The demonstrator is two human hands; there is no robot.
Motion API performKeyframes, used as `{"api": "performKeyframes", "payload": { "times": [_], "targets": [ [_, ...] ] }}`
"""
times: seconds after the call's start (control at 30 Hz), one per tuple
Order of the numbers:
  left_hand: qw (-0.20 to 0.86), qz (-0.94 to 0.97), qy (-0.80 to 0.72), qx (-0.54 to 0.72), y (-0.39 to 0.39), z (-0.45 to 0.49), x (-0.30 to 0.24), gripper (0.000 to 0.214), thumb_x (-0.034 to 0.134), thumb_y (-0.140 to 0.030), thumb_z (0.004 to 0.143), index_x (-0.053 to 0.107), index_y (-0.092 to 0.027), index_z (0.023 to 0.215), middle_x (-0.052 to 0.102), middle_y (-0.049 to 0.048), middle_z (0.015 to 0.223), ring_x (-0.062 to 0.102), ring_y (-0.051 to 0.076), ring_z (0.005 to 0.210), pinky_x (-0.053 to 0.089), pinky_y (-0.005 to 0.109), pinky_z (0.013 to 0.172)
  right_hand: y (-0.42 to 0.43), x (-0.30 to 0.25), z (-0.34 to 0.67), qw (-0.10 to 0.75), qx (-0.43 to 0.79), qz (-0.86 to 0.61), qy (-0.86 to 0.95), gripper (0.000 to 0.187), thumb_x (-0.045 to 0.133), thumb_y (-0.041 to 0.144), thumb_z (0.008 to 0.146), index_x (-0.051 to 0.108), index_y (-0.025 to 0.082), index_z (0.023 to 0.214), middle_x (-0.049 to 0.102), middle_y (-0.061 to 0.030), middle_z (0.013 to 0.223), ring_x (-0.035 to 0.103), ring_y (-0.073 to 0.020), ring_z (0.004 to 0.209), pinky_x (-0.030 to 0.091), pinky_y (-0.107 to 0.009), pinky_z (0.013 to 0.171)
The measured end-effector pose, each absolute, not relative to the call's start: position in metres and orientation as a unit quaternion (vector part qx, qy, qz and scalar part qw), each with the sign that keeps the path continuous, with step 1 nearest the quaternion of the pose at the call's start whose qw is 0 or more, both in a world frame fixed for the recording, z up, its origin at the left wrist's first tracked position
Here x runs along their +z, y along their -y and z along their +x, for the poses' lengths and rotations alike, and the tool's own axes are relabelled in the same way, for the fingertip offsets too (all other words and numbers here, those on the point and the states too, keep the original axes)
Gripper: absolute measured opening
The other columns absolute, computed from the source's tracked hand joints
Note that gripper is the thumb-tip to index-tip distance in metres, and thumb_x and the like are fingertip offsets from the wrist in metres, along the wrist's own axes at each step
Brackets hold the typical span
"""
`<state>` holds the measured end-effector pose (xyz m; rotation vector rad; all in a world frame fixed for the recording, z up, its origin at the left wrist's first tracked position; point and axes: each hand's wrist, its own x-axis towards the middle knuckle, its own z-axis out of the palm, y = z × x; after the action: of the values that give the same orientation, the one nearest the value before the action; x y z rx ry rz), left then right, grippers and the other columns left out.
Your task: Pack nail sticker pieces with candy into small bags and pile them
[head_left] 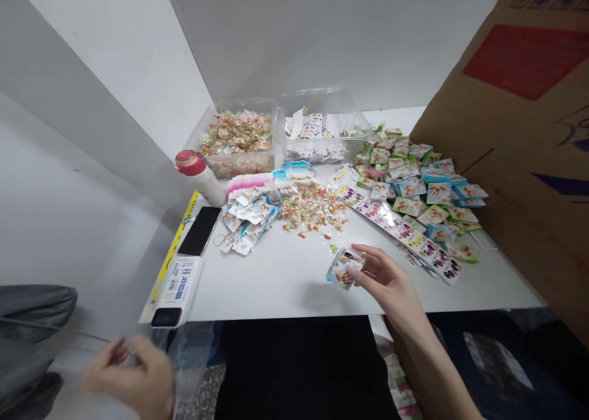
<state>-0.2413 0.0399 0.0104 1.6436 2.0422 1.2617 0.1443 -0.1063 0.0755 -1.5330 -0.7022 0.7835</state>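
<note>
We hold a small printed box (344, 268) in our right hand (389, 283), grip closed to its width between thumb and fingers, above the worktop (267, 291) near the middle of its front edge. Clear-wrapped multicoloured pieces (317, 208) lie behind it; sticker strips (393, 225) and heaped boxes (409, 188) run toward the right edge. Our left hand (138, 376), blurred, is off the front left corner, fingers curled; we cannot tell whether its grip holds anything
</note>
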Motion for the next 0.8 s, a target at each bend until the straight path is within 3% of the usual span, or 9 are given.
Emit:
{"api": "performKeyframes", "payload": {
  "times": [0.03,0.1,0.17,0.27,0.3,0.37,0.5,0.7,0.8],
  "targets": [
    [0.059,0.601,-0.669,0.433,-0.038,-0.222,0.02,0.053,0.053,-0.042,0.082,0.044,-0.011,0.125,0.041,0.0193,0.132,0.033,0.04,0.132,0.021,0.056,0.113,0.104,0.077,0.14,0.601,0.35,-0.648,0.312,0.039,0.072,0.037,0.079,0.063,0.025,0.114,0.067,-0.0046,0.099,0.063,-0.0186,0.083,0.055,-0.032,0.073],
    [0.077,0.71,-0.567,0.41,-0.033,-0.182,0.039,0.036,0.056,-0.04,0.083,0.056,-0.015,0.11,0.057,0.0149,0.113,0.047,0.036,0.122,0.029,0.053,0.11,0.099,0.082,0.13,0.597,0.376,-0.624,0.335,0.035,0.071,0.037,0.079,0.065,0.024,0.111,0.066,-0.0065,0.106,0.063,-0.0196,0.087,0.056,-0.033,0.076],
    [0.234,0.764,-0.479,0.364,-0.024,-0.145,0.054,0.033,0.054,-0.039,0.089,0.056,-0.019,0.115,0.061,0.0126,0.114,0.055,0.03,0.115,0.039,0.048,0.105,0.096,0.086,0.121,0.588,0.401,-0.605,0.358,0.032,0.071,0.036,0.08,0.065,0.023,0.108,0.065,-0.0073,0.11,0.064,-0.0205,0.091,0.057,-0.035,0.078],
    [0.543,0.714,-0.336,0.286,-0.009,-0.1,0.065,0.063,0.054,-0.05,0.089,0.034,-0.023,0.142,0.057,0.0146,0.131,0.057,0.028,0.117,0.053,0.039,0.091,0.094,0.093,0.11,0.564,0.438,-0.582,0.389,0.029,0.07,0.033,0.082,0.064,0.024,0.109,0.065,-0.0061,0.112,0.065,-0.0202,0.095,0.057,-0.034,0.081],
    [0.607,0.691,-0.301,0.25,-0.004,-0.089,0.067,0.073,0.062,-0.052,0.083,0.033,-0.023,0.144,0.055,0.015,0.135,0.056,0.029,0.12,0.054,0.037,0.09,0.094,0.095,0.107,0.555,0.446,-0.577,0.399,0.028,0.069,0.032,0.082,0.064,0.024,0.109,0.065,-0.0055,0.112,0.065,-0.0197,0.095,0.057,-0.033,0.08],
    [0.669,0.646,-0.305,0.207,0.003,-0.071,0.07,0.065,0.067,-0.048,0.082,0.045,-0.024,0.137,0.059,0.0131,0.132,0.064,0.026,0.109,0.058,0.033,0.083,0.095,0.097,0.106,0.537,0.454,-0.576,0.418,0.027,0.068,0.032,0.083,0.064,0.024,0.109,0.066,-0.0048,0.111,0.066,-0.0188,0.093,0.057,-0.031,0.08],
    [0.686,0.616,-0.331,0.202,0.009,-0.056,0.076,0.034,0.062,-0.038,0.087,0.062,-0.022,0.117,0.069,0.0067,0.114,0.069,0.021,0.094,0.06,0.032,0.081,0.097,0.099,0.112,0.507,0.37,-0.626,0.463,0.023,0.067,0.033,0.085,0.066,0.025,0.106,0.067,-0.0043,0.1,0.065,-0.0178,0.085,0.055,-0.031,0.077],
    [0.565,0.725,-0.315,0.239,0.011,-0.055,0.074,0.024,0.058,-0.026,0.091,0.065,-0.024,0.113,0.07,0.0033,0.107,0.067,0.019,0.096,0.056,0.03,0.088,0.099,0.111,0.115,0.434,0.21,-0.683,0.549,0.008,0.062,0.022,0.088,0.067,0.024,0.092,0.052,-0.0047,0.09,0.057,-0.0185,0.086,0.05,-0.031,0.077],
    [0.511,0.764,-0.287,0.27,0.012,-0.051,0.073,0.03,0.052,-0.02,0.093,0.063,-0.026,0.12,0.068,0.004,0.111,0.065,0.018,0.1,0.056,0.029,0.089,0.099,0.118,0.11,0.433,0.198,-0.673,0.566,0.014,0.053,0.013,0.091,0.063,0.022,0.088,0.054,-0.0047,0.088,0.056,-0.018,0.084,0.047,-0.03,0.076]
  ]
}}
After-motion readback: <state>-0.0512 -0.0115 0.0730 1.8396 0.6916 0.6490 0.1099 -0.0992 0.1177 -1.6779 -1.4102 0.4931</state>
